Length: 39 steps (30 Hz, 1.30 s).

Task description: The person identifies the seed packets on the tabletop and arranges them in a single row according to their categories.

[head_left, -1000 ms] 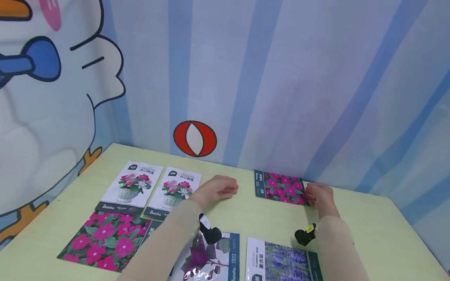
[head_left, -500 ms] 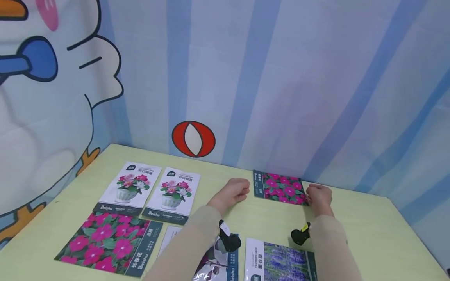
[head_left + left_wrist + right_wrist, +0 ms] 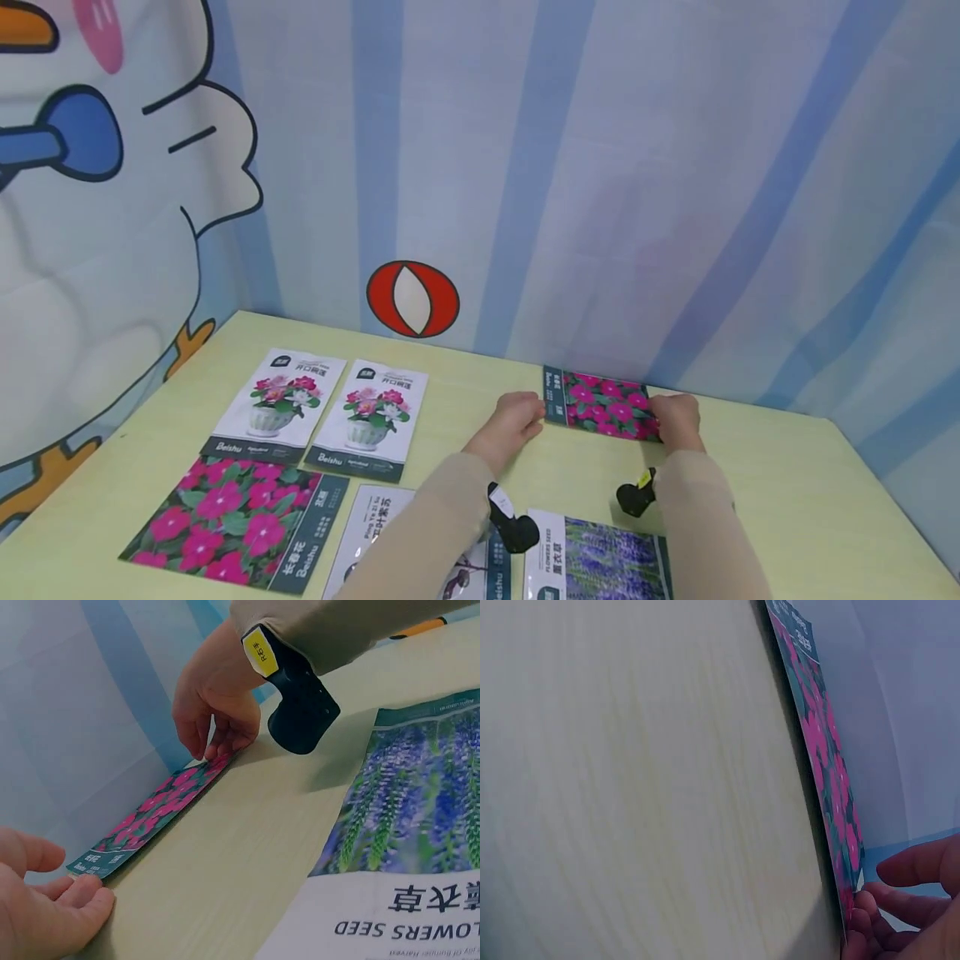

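Right hand (image 3: 678, 422) pinches pink-flowered packet (image 3: 606, 406); left hand (image 3: 510, 427), half-curled, seemingly likewise.

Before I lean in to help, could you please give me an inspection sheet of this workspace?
Surface: pale, wood-grained table.
Job's things: far pink-flower packet, lying along the table's far edge between the hands.
Other packets: two potted-flower packets side by side; near pink-flower packet; lavender packet; white-and-purple packet, partly hidden by the left sleeve.
Other clutter: nothing seen.
Left hand: fingers at the far packet's left end; whether they grip it, I cannot tell.
Right hand: pinches the far packet's right end.
Cables: nothing seen.
Surroundings: blue-striped backdrop with a large cartoon figure at the left.
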Motion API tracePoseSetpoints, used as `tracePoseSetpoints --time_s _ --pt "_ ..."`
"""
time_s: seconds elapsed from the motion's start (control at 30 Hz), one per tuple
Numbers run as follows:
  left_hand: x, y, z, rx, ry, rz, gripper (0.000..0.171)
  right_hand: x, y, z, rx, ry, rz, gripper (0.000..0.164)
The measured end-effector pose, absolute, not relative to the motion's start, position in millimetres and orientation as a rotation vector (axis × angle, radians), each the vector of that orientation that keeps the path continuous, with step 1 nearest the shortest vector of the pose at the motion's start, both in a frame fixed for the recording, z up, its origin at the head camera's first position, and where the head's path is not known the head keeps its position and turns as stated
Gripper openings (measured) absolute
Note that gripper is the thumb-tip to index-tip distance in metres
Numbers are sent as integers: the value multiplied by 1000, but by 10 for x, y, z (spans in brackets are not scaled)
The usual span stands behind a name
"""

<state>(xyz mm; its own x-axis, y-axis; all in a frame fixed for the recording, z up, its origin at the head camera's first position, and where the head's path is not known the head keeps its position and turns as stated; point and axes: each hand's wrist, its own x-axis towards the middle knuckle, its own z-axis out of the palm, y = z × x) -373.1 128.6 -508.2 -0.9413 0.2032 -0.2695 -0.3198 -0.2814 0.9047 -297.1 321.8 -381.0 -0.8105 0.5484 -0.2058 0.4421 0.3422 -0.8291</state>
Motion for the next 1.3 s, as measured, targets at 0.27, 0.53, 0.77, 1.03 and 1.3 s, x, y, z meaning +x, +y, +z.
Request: tracePoseSetpoints --time_s 0.27,0.53,0.77,1.03,1.3 --pt "-3965 1466 -5382 -265 1460 2369 53 -2996 3253 -3797 -1019 -2405 1622 42" --pt "-3315 1211 -4605 -158 1741 2205 40 -2962 3312 -3745 -1020 -2295 1953 8" --pt "-2789 1023 -3951 -154 1716 2167 35 -2969 3308 -3658 -990 -2397 2040 13" --pt "-2709 997 -3870 -84 1556 2172 37 -2979 3267 -3569 -691 -2342 2334 19" --pt "-2789 1020 -3900 -35 1452 2146 39 -2955 3284 -3558 -484 -2279 2432 7"
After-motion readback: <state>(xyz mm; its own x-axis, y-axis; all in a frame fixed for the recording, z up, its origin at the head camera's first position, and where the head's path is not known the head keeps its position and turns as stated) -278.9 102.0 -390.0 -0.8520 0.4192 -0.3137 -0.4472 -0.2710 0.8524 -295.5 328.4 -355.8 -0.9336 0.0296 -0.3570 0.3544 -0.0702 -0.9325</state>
